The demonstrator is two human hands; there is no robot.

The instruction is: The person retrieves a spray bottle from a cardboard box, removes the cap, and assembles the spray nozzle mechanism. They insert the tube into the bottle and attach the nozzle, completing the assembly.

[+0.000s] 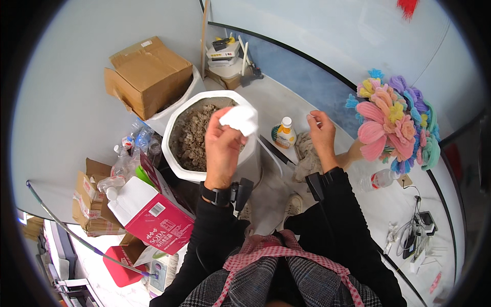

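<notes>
In my left hand (pixel 223 148) is a crumpled white tissue (pixel 240 120), pinched between thumb and fingers above the rim of a white octagonal planter (pixel 171 159). Dry, clumpy soil (pixel 194 134) fills the planter. My right hand (pixel 322 135) hovers over the white ledge, its fingers loosely curled and a little apart, with nothing visible in them. Just below it lies a rumpled grey-beige cloth (pixel 305 157). Left of the cloth stands a white-capped bottle (pixel 284 134) with a yellow and dark label.
A cardboard box (pixel 151 77) rests on another planter at the back left. Plastic bottles (pixel 137 140) and a pink-and-white carton (pixel 163 220) crowd the left. Colourful fluffy flowers (pixel 386 120), a lying clear bottle (pixel 381 179) and cables (pixel 411 235) are at right. Routers (pixel 223 53) sit behind.
</notes>
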